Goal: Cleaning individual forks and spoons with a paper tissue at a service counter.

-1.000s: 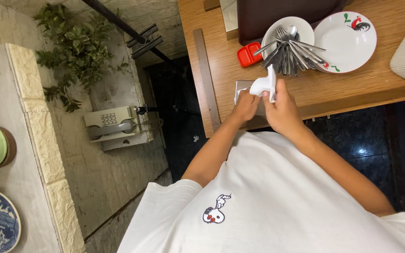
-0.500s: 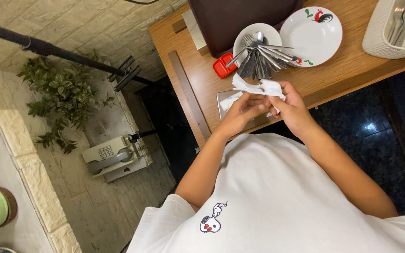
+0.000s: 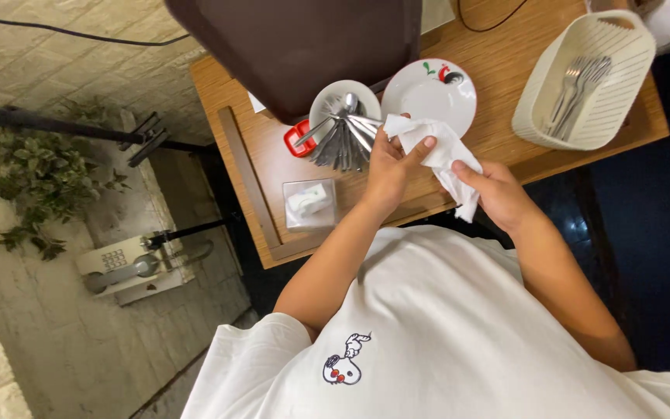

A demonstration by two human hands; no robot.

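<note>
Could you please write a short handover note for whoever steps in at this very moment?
Left hand: grip on the upper end of the white tissue, beside the bundle of spoons on the small white dish.
Right hand: grip on the tissue's lower end.
On the wooden table: clear tissue box, rooster-painted plate, cream basket holding forks.
Done: one tissue out and spread between both hands.
Left: the spoons are untouched on their dish.

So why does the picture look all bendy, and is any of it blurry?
Head view: wide lens bends the wooden table edges and wall; hands and white napkin are sharp, evenly lit; the floor at right is dark with a small glint; the brown tray up close looks a bit soft.
</note>
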